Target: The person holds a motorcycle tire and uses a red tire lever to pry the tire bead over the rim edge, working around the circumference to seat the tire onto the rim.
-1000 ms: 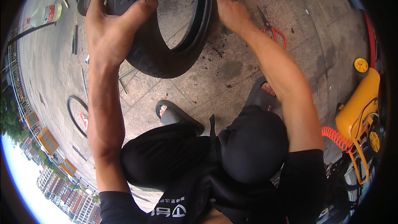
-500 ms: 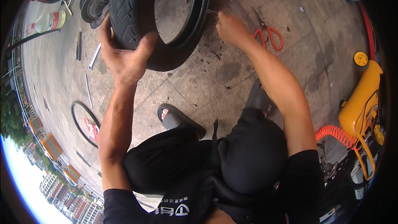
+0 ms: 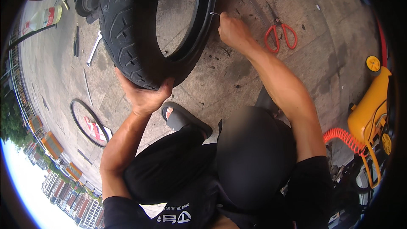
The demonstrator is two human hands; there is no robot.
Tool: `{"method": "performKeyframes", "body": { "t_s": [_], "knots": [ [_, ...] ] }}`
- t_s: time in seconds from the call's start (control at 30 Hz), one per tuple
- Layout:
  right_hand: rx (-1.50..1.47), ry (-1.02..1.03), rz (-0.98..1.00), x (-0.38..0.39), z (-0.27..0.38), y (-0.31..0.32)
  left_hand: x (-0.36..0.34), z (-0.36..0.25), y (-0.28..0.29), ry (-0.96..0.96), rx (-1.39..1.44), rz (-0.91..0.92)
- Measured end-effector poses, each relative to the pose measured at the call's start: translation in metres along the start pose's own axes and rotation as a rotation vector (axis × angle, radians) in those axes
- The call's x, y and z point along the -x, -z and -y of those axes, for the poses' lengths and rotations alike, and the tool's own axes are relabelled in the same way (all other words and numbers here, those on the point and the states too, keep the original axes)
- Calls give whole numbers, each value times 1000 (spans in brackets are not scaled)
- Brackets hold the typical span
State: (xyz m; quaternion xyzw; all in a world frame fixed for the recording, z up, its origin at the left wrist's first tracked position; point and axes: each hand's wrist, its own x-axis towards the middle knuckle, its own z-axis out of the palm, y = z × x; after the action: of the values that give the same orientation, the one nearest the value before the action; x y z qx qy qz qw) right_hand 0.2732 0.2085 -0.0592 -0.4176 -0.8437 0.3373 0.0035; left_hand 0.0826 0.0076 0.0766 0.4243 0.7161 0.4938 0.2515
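Observation:
A black rubber tyre (image 3: 121,38) with block tread stands tilted before me at the top of the view. My left hand (image 3: 146,96) grips its near lower edge, fingers under the tread and thumb on the sidewall. To the right of the tyre, my right hand (image 3: 235,30) is closed in a fist around a thin metal piece (image 3: 215,13). Its bright tip sticks out toward the tyre's right-hand bead and appears to touch it. The rest of that piece is hidden in my fingers, so its kind cannot be made out.
Red-handled scissors (image 3: 280,34) lie right of my right hand. On the left are a wheel (image 3: 91,0), a wrench (image 3: 95,48), a clear bottle (image 3: 44,19) and a thin black ring (image 3: 73,114). A yellow air tank (image 3: 371,106) with a coiled orange hose (image 3: 343,138) stands at right.
The tyre has come nearer to me and looks larger. My left hand has shifted down and right with it, now holding its bottom edge. My right hand has moved slightly, keeping the metal piece.

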Motion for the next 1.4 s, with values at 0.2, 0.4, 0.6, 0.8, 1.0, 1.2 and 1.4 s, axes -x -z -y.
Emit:
{"method": "performKeyframes", "body": {
  "t_s": [0.2, 0.4, 0.6, 0.8, 1.0, 1.2, 1.4],
  "knots": [
    [-27, 21, 26, 22, 18, 0, 1, -3, -5, -21, -42, 50],
    [-101, 28, 47, 30, 25, -9, 2, -10, -15, -13, -3, 14],
    [-138, 50, 7, 36, 24, -17, 2, -21, -23, -114, -59, 18],
    [-161, 64, 34, 47, 31, -17, 2, -28, -32, -148, -115, 14],
    [-204, 9, 73, 55, 24, -22, 2, -23, -24, -74, -136, 17],
    [-177, -94, -110, 24, 16, -28, 4, -11, -19, 14, 28, -28],
    [-95, -113, -56, 13, 7, -11, -26, -24, -11, 28, 36, -68]
  ]
}}
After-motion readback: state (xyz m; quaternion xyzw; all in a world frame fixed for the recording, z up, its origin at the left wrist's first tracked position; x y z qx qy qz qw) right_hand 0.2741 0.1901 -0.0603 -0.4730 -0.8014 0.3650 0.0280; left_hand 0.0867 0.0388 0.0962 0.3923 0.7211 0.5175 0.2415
